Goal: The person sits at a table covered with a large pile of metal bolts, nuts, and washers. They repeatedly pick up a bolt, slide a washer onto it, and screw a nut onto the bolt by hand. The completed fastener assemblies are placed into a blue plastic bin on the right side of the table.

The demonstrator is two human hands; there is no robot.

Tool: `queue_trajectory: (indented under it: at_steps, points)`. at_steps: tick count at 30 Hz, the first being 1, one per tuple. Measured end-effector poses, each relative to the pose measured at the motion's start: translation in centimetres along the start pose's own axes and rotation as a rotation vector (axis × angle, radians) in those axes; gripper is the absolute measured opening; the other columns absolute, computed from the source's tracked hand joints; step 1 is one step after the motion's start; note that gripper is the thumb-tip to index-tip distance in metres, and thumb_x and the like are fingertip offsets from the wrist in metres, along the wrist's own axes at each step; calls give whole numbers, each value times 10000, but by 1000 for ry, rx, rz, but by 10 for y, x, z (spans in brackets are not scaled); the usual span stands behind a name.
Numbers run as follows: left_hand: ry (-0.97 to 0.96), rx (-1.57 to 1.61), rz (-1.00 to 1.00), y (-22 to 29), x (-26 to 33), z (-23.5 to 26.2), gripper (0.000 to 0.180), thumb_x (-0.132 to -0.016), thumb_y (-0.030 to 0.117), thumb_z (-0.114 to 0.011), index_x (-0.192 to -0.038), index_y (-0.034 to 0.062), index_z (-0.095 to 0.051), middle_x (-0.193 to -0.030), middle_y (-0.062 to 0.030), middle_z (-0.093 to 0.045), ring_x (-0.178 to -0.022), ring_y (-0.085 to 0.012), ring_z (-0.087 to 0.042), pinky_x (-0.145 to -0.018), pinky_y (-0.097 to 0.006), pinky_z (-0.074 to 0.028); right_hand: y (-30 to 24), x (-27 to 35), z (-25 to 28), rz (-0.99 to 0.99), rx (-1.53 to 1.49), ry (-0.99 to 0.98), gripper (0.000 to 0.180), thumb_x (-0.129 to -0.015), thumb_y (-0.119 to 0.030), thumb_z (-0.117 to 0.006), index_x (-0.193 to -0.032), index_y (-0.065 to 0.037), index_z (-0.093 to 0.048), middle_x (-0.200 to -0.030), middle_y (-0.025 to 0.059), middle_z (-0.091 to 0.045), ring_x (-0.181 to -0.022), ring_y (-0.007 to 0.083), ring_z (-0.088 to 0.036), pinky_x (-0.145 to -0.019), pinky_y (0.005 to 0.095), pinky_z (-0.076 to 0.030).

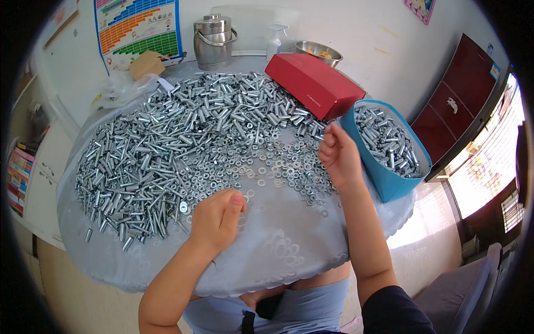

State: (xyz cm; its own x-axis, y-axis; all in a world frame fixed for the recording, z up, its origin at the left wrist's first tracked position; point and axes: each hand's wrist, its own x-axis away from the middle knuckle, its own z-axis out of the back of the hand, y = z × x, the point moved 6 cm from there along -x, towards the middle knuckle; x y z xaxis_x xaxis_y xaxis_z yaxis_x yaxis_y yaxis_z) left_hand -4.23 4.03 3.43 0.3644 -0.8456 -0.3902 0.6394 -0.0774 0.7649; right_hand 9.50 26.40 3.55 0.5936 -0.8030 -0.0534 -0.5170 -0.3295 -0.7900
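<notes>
A round table under a pale blue cloth carries a big heap of silver metal sleeves and a spread of small washers and nuts. My left hand rests curled on the cloth at the near edge of the washers, thumb pressed to fingers; what it pinches is hidden. My right hand hovers, fingers drawn together, between the washers and a blue box filled with metal sleeves. Whether it holds a part I cannot see.
A red box lies at the back of the table beside the blue one. Behind stand a steel pot, a spray bottle, a steel bowl and a brown carton. A dark red cabinet is at right.
</notes>
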Motion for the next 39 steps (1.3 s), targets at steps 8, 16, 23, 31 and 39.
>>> queue_trajectory:
  at_steps: [8,16,23,31,39]
  points:
    - [-31,78,143,-13,3,1,479,-940,359,-320,-694,31,-568,-579,-71,-472,-553,-199,-468,-532,-310,-360,20,11,-18,-69,316,-7,188,-892,-222,-526,-835,-43,-536,-624,-31,-450,-534,64,-401,-482,207,-322]
    - [-9,71,160,-8,4,6,466,-939,335,-328,-688,25,-570,-591,-103,-505,-561,-239,-495,-550,-333,-380,-65,57,-10,801,1861,259,381,-796,-101,-557,-1166,-39,-486,-1215,183,-494,-1184,388,-404,-973,457,-316]
    - [37,107,77,-2,1,3,417,-934,252,-333,-687,16,-573,-648,-115,-543,-578,-254,-508,-560,-328,-393,-142,7,87,53,2148,194,584,-884,-395,-467,-1354,-79,-325,-1406,249,-242,-1295,419,-241,-1043,491,-242]
    - [93,117,28,-1,-1,9,462,-942,270,-296,-679,-4,-560,-602,-64,-504,-543,-149,-444,-516,-273,-347,-131,-39,135,0,2105,-45,629,-899,-547,-321,-1413,-196,-224,-1480,106,-154,-1341,382,-142,-1064,538,-116]
    - [93,98,27,-6,-2,12,418,-930,234,-320,-674,4,-559,-599,-89,-485,-533,-217,-465,-521,-311,-366,-142,-52,130,155,2227,-82,471,-958,-395,-240,-1385,-206,-295,-1449,88,-257,-1281,311,-327,-1056,484,-192]
